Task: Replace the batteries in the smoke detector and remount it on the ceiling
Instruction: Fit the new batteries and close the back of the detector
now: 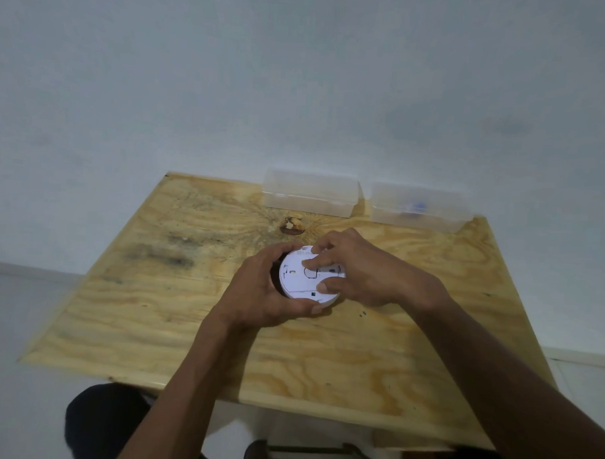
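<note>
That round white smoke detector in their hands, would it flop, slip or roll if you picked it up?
The round white plastic smoke detector looks rigid: it keeps its disc shape under both hands. It seems light, since the left hand cradles its rim and tilts it unaided. Its smooth shell could be slippery, and on edge it might roll across the plywood table.

Two boxes side by side at table's far edge.

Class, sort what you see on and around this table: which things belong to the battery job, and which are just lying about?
Belong to the job:
smoke detector, gripped by the left hand, right hand on its face
right clear box, something blue inside, possibly batteries; too blurred to tell

Just lying about:
left clear box
wooden table
dark stool beneath
</note>
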Motion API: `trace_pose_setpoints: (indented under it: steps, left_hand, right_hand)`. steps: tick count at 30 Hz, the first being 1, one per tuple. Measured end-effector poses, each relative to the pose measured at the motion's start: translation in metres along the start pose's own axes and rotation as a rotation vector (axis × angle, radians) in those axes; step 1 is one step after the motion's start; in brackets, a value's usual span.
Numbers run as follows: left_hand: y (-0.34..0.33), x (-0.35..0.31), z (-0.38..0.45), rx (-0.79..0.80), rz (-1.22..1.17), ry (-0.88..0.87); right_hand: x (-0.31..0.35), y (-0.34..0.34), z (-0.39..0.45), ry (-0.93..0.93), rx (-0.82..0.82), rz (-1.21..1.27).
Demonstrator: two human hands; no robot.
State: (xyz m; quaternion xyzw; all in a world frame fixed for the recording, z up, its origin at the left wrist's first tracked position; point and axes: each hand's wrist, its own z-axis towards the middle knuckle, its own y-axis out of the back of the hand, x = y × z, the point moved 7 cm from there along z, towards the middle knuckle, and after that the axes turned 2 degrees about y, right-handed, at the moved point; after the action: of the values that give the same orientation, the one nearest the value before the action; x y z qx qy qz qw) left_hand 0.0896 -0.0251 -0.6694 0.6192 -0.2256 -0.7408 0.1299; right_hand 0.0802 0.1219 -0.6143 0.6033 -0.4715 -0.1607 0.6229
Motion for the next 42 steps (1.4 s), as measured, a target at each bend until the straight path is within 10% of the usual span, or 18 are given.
trace_pose_setpoints:
  steps: [42]
  left_hand:
    - [0.0, -0.003, -0.001, -0.033, -0.011, -0.023]
  right_hand:
    - [-0.009, 0.007, -0.018, -0.102, -0.211, 0.12]
